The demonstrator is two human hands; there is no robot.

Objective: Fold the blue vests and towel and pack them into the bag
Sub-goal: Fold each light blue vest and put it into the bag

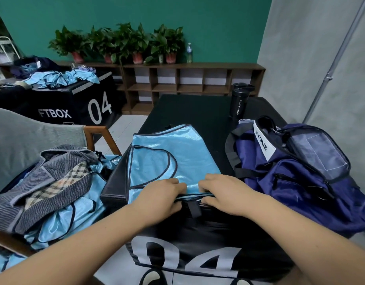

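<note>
A light blue vest (169,159) with dark piping lies flat on the black box (198,112) in front of me. My left hand (159,197) and my right hand (224,193) both grip its near hem at the box's front edge, fingers curled over the fabric and thumbs under it. A navy bag (296,177) sits open on the right of the box. On the chair to my left, a grey striped towel (46,182) with a checked patch lies on top of more blue vests (74,214).
A black sport bottle (239,101) stands at the box's far right, behind the bag. A second black box (60,103) at far left carries more blue vests. Potted plants and a low wooden shelf (190,79) line the green wall. A grey curtain hangs on the right.
</note>
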